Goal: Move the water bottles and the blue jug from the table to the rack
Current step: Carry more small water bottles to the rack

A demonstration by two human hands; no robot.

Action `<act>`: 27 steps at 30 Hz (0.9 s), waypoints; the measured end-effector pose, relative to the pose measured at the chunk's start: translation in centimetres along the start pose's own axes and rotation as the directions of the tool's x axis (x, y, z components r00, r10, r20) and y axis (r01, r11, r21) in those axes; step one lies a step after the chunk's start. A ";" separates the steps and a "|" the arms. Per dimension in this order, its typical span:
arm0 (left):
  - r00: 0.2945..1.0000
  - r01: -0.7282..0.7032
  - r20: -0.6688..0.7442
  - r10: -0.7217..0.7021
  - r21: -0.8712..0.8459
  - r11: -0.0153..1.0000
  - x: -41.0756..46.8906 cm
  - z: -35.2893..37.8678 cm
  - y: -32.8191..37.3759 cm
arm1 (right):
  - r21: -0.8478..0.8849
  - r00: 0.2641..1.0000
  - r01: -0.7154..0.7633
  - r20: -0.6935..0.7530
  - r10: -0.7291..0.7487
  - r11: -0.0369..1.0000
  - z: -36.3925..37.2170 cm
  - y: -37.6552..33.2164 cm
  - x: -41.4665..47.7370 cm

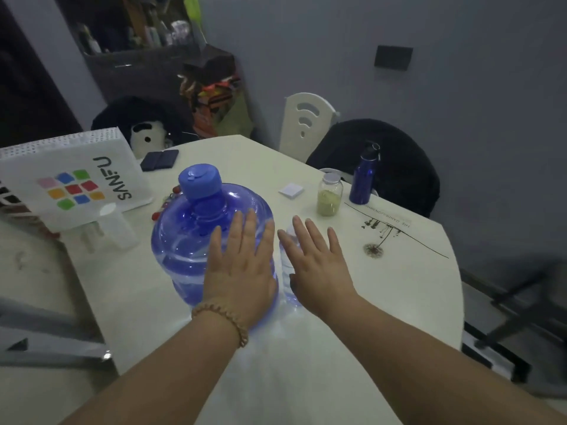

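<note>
L hand (242, 271) flat against blue jug (190, 240) mid surface (399, 286), fingers (250, 228) straight, prob steadying; R hand (319, 265) open over clear water bottle (287, 262) just right of it, no grip yet

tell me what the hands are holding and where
Nothing is gripped: left hand open over the side of the blue jug, right hand open over the clear bottle.

Both hands (242, 271) (316, 265) outstretched, fingers straight.

The white table (399, 286) carries a blue jug (190, 240), clear bottle (287, 263), blue flask (365, 177), jar (329, 196) and white box (70, 182).
</note>
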State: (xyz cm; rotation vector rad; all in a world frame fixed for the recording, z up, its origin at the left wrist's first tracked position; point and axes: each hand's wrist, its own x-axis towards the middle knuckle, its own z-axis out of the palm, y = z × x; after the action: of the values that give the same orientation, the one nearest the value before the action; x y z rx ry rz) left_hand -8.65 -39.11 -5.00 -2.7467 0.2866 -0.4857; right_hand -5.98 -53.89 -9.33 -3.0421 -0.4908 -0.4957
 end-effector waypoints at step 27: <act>0.769 -0.635 -0.029 0.639 -0.154 0.757 -2.6 4.7 0.6 | 0.024 0.901 -0.382 0.231 0.367 0.924 -1.3 -4.6 -11.4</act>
State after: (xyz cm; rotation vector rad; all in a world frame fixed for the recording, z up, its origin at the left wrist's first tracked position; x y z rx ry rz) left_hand -9.40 -37.69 -10.13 -2.5572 1.2516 -0.2395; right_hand -18.04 -53.10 -11.78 -3.0257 0.0833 -0.1162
